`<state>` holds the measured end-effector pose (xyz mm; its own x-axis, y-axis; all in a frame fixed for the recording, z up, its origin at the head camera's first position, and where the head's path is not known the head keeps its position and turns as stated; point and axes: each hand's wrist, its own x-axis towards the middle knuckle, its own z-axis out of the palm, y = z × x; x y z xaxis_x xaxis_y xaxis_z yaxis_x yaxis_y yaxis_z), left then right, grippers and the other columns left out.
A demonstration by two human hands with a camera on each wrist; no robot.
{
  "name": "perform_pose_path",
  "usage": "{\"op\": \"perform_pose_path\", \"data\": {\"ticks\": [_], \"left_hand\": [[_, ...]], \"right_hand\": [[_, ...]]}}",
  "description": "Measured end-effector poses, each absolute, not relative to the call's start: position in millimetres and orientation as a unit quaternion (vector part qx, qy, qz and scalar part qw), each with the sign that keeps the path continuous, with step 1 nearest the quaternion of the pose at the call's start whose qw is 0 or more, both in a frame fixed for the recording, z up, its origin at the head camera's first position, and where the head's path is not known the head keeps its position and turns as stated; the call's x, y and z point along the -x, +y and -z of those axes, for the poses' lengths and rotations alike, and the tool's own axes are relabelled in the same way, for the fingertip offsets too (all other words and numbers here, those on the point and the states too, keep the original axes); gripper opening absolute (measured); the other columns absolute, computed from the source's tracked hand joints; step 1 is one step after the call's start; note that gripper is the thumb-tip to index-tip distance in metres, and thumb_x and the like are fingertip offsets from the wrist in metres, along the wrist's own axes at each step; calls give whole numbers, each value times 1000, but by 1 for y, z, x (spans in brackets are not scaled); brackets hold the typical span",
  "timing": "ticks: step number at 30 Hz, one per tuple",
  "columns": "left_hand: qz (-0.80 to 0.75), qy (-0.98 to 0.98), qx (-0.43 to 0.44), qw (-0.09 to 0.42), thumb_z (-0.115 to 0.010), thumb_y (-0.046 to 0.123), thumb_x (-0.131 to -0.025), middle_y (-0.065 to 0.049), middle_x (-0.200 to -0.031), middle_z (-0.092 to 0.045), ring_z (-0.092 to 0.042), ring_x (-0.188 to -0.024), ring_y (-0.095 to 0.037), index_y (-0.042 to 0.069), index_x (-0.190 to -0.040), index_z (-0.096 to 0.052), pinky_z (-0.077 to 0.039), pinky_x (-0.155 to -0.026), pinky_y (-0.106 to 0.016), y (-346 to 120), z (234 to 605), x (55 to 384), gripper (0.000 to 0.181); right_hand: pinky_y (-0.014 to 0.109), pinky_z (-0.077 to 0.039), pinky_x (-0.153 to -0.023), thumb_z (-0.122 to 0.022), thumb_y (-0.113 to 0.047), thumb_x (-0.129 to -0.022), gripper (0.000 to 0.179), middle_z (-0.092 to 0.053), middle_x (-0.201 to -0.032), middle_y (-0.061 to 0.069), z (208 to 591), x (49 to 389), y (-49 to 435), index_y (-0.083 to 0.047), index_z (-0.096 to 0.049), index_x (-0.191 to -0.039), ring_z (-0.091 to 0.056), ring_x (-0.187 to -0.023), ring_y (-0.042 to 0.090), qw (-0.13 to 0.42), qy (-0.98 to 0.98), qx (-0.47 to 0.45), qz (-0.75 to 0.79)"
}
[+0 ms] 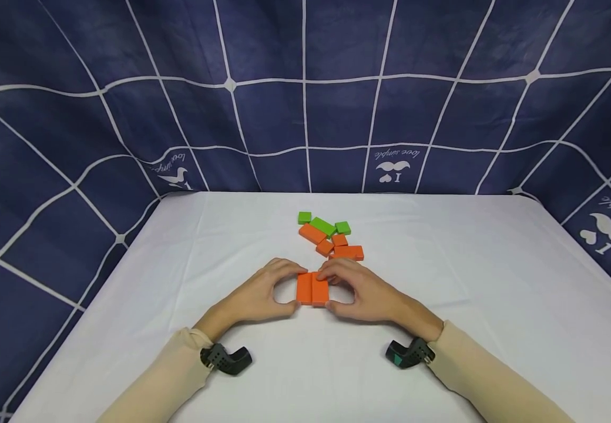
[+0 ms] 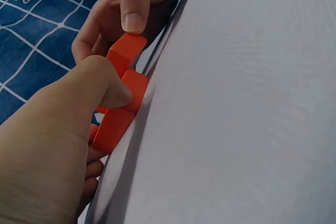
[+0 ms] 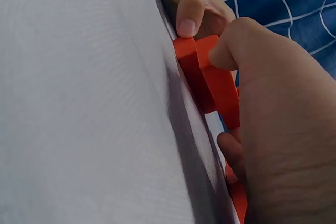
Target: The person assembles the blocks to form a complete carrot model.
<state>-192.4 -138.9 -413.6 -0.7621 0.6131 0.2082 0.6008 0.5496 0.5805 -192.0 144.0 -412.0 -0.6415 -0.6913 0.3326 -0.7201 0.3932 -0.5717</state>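
Two orange rectangular blocks stand side by side near the middle of the white table. My left hand (image 1: 259, 292) pinches the left block (image 1: 304, 289) between thumb and fingers at its near and far ends. That block (image 2: 112, 128) rests on the cloth in the left wrist view. With thumb and fingers, my right hand (image 1: 365, 291) grips the right block (image 1: 320, 291) the same way. In the right wrist view this right block (image 3: 221, 85) sits a little higher off the table than its neighbour (image 3: 193, 72). Parts of the far fingers are hidden.
Beyond the hands lies a loose group of blocks: a long orange block (image 1: 313, 234), smaller orange blocks (image 1: 325, 247), another orange block (image 1: 350, 252) and several green blocks (image 1: 322, 227). A navy curtain (image 1: 263, 117) with white lines surrounds the white table (image 1: 221, 235).
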Motion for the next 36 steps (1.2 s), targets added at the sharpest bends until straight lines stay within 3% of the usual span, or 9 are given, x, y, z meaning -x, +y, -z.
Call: {"op": "perform_pose_path", "data": {"ticks": [6,13,30,36], "left_hand": [[-329,880,-341,10,-78,27,-82,3,-135,-60,-51,-130,-15,20,-136,-64,-45,-112,-47,-140,414,192,57],[-326,882,-340,9,-79,31,-84,3,-136,-60,-51,-131,-16,20,-137,-64,-45,-112,-48,-140,413,192,57],[-321,883,-344,0,-80,32,-84,3,-135,-60,-51,-130,-14,19,-137,-64,-45,-112,-46,-139,414,191,56],[-320,883,-344,-5,-80,33,-84,4,-134,-61,-51,-130,-14,19,-136,-64,-45,-112,-45,-138,415,192,57]], "right_hand": [[31,-51,-104,-78,-29,-86,39,-57,-130,-14,412,194,144,-25,-63,-122,-54,-121,5,35,-855,-419,-305],[44,-42,-116,-77,-35,-89,39,-58,-136,-14,411,192,143,-27,-65,-125,-47,-139,14,29,-868,-410,-277],[46,-41,-117,-78,-34,-89,40,-59,-137,-12,408,191,143,-25,-66,-126,-47,-141,19,29,-870,-412,-269],[37,-51,-105,-78,-34,-90,41,-60,-137,-8,401,194,150,-22,-69,-129,-56,-123,10,41,-863,-413,-288]]}}
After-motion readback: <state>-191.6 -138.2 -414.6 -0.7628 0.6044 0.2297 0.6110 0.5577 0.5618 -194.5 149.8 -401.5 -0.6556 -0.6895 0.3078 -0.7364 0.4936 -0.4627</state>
